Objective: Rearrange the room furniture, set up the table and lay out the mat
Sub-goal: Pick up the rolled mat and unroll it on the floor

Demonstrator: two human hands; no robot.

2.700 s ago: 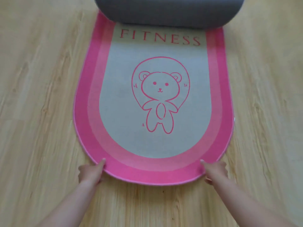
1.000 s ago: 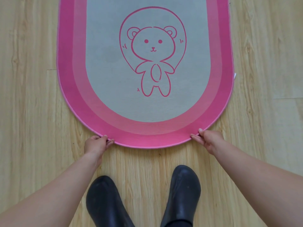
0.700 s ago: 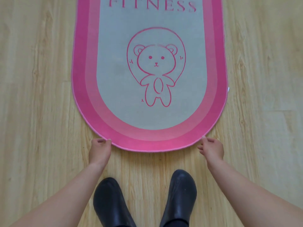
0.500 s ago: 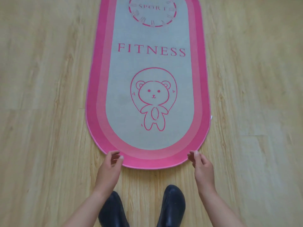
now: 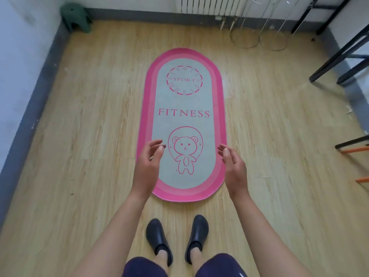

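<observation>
Your fitness mat (image 5: 183, 124) lies unrolled and flat on the wooden floor (image 5: 89, 136), pointing toward the radiator (image 5: 199, 6), its near end just ahead of your shoes (image 5: 157, 238). Your left grip (image 5: 148, 164) and right grip (image 5: 233, 168) hover over that end, fingers loosely apart, holding nothing. The laying-out looks nearly done: check that the pink border sits flat all round, pressing any lift from the middle outward. No container shows here; a black metal frame (image 5: 339, 52) stands at the right
</observation>
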